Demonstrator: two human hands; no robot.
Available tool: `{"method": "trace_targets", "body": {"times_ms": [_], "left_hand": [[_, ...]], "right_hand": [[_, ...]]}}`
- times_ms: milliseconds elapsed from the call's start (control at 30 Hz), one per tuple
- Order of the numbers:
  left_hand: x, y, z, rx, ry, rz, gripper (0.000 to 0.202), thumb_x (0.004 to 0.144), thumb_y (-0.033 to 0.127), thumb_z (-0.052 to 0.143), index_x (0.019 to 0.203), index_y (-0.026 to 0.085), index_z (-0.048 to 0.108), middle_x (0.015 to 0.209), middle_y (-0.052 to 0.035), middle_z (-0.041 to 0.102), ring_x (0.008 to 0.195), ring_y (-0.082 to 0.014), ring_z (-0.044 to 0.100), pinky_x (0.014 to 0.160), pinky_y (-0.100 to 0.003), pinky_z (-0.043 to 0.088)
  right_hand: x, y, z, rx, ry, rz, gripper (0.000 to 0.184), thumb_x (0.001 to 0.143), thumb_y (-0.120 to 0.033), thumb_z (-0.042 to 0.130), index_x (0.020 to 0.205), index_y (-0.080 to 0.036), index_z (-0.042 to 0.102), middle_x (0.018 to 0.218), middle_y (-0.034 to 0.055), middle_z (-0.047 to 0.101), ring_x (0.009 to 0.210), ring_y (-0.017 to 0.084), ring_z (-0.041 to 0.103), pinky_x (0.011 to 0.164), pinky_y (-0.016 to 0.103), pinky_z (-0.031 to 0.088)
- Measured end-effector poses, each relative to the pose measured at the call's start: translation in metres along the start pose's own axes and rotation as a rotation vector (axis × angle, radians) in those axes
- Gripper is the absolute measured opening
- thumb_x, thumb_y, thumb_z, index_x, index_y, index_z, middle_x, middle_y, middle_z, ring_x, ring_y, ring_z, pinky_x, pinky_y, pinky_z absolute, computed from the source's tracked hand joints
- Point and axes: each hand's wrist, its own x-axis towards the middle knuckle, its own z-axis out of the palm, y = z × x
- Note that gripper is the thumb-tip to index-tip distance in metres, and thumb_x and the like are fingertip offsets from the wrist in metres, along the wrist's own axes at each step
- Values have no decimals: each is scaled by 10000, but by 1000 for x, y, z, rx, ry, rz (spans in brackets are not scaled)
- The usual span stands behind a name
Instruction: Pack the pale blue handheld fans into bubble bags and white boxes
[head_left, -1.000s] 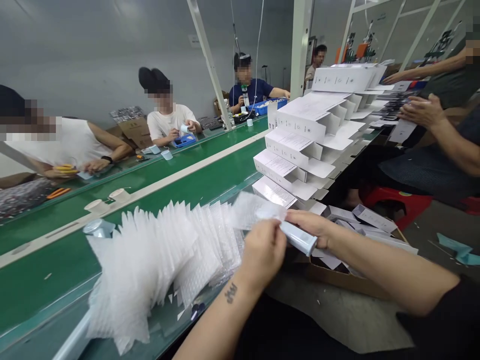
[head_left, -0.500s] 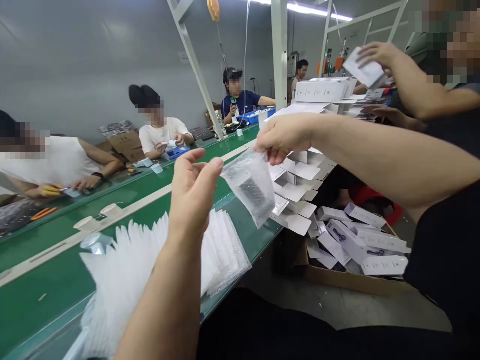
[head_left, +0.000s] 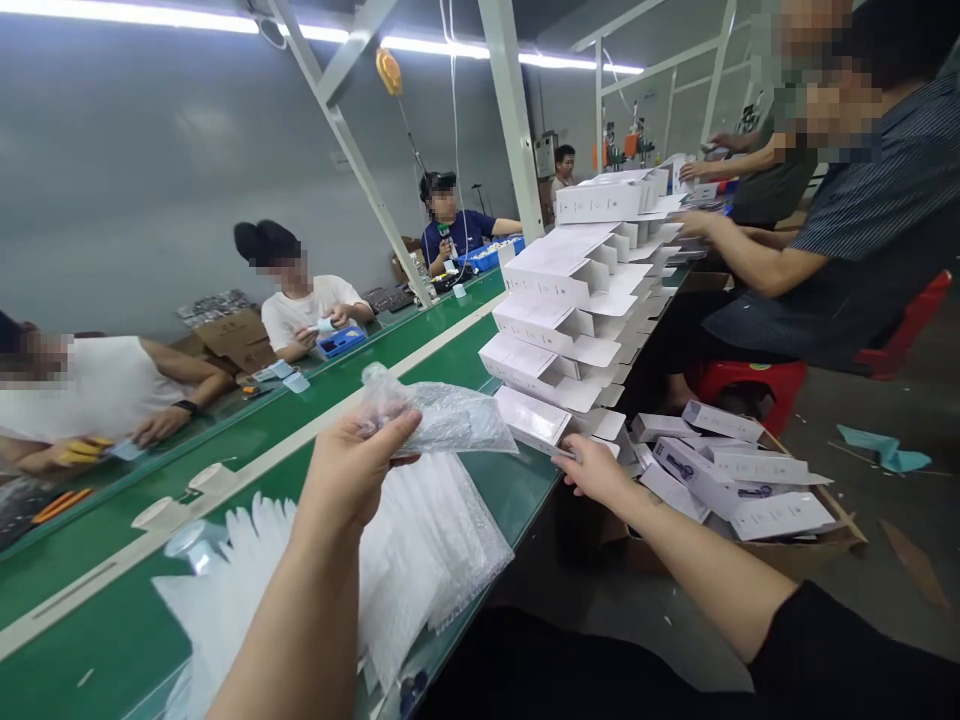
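Note:
My left hand point(head_left: 352, 465) is closed on the end of a bubble-wrap bag point(head_left: 442, 415) with something inside, held level above the green belt point(head_left: 420, 370). My right hand point(head_left: 596, 470) reaches to the lowest white open box point(head_left: 532, 418) of a leaning stack of white boxes point(head_left: 570, 300) at the belt's near edge; its fingers pinch the box's flap. A fanned pile of empty bubble bags point(head_left: 420, 540) lies on the belt under my left forearm.
A cardboard carton point(head_left: 817, 545) of filled white boxes sits on the floor at right. Other people sit along the belt's far side and at my right on a red stool point(head_left: 750, 385). Small cups and a grey cylinder point(head_left: 187, 545) rest on the belt.
The bagged item passed from my right hand to my left hand. My right hand dropped from in front of me down to the lowest box of the stack. My view tilted up.

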Motion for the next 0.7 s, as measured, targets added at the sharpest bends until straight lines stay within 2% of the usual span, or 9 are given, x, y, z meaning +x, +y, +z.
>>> {"method": "trace_targets", "body": {"times_ms": [33, 100, 167, 233, 300, 367, 467, 567, 700], "left_hand": [[1, 3, -7, -39, 6, -9, 452, 460, 348, 875, 805, 136, 677, 769, -37, 681, 636, -160, 621, 502, -229, 509], [1, 9, -21, -103, 37, -11, 488, 418, 296, 893, 823, 140, 670, 803, -30, 686, 672, -163, 637, 529, -229, 535], [0, 17, -34, -160, 87, 24, 487, 400, 256, 897, 813, 146, 664, 805, -16, 685, 681, -157, 638, 538, -228, 549], [-2, 24, -42, -223, 139, 97, 459, 402, 217, 894, 792, 159, 658, 803, -1, 687, 699, -156, 637, 557, -236, 564], [-3, 30, -43, -284, 155, 210, 429, 431, 191, 885, 795, 173, 659, 845, -1, 697, 766, -174, 647, 610, -257, 580], [-2, 33, -38, -322, 129, 341, 407, 481, 195, 871, 831, 193, 663, 910, -11, 706, 865, -200, 653, 706, -295, 586], [0, 33, -28, -285, 33, 443, 380, 529, 225, 849, 848, 219, 643, 946, -15, 703, 934, -214, 652, 823, -342, 555], [5, 35, -26, 50, -136, 438, 278, 584, 267, 803, 785, 199, 624, 1000, -56, 698, 922, -223, 653, 799, -324, 536], [16, 53, -29, 790, -318, 572, 99, 666, 259, 656, 753, 219, 635, 959, -77, 704, 868, -230, 639, 698, -279, 502]], "right_hand": [[-3, 4, 7, 55, 16, -5, 238, 842, -438, 583, 976, -242, 564, 968, 110, 591, 731, 263, 633, 539, 407, 530], [-15, -3, 9, 30, 108, -134, 188, 911, -397, 470, 987, -254, 564, 938, 83, 591, 784, 245, 619, 618, 397, 532], [-33, -26, -3, -160, 194, -338, 173, 934, -326, 432, 988, -253, 580, 914, 70, 592, 828, 234, 587, 727, 399, 509], [-49, -56, -21, -416, 218, -547, 180, 938, -244, 418, 958, -240, 598, 909, 77, 582, 851, 230, 554, 789, 397, 473], [-54, -86, -33, -617, 163, -702, 148, 928, -210, 456, 923, -218, 603, 919, 93, 564, 881, 241, 529, 805, 399, 457], [-43, -111, -38, -737, 52, -845, 64, 882, -248, 581, 899, -192, 607, 955, 109, 554, 927, 262, 516, 812, 408, 461], [-6, -130, -32, -738, -154, -972, 323, 738, -353, 760, 958, -159, 625, 1040, 126, 551, 986, 287, 526, 849, 431, 478], [33, -127, -21, -603, -298, -1089, 517, 660, -346, 804, 1102, -156, 616, 1161, 129, 533, 1139, 306, 490, 982, 450, 434], [63, -108, -3, -460, -319, -1147, 337, 738, -219, 704, 1057, -164, 610, 1132, 109, 493, 1066, 234, 525, 962, 407, 456]]}}
